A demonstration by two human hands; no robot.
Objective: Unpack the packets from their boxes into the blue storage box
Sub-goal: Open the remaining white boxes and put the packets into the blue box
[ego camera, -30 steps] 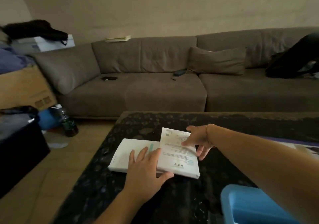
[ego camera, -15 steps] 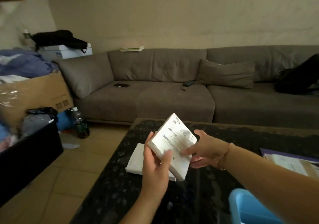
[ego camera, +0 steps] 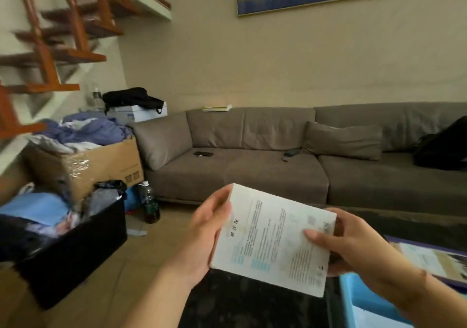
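- While both hands keep it off the table, the white box (ego camera: 274,241) sits tilted in the air in front of the person, its printed face turned up, with small text, pale blue patches and a barcode near one corner.
- The left hand (ego camera: 204,229) grips the box's left edge, fingers curled round the upper corner and the palm against the side.
- The right hand (ego camera: 346,244) grips the right edge, thumb pressed flat on the printed face near the barcode, the other fingers wrapped behind and under.
- Just below the right forearm, the blue storage box (ego camera: 350,300) shows only a corner at the lower right edge of the view; I cannot tell what lies inside.
- Under the hands lies the dark speckled table (ego camera: 252,305), with some printed papers (ego camera: 427,259) on it to the right.
- Beyond the table stands a long grey sofa (ego camera: 252,171) with a loose cushion (ego camera: 343,140), a small dark object on the seat, and a book on its back.
- To the left on the tiled floor stand a dark bottle (ego camera: 150,203), a black bin (ego camera: 73,249) heaped with clothes, and a cardboard box (ego camera: 93,168) also piled with cloth.
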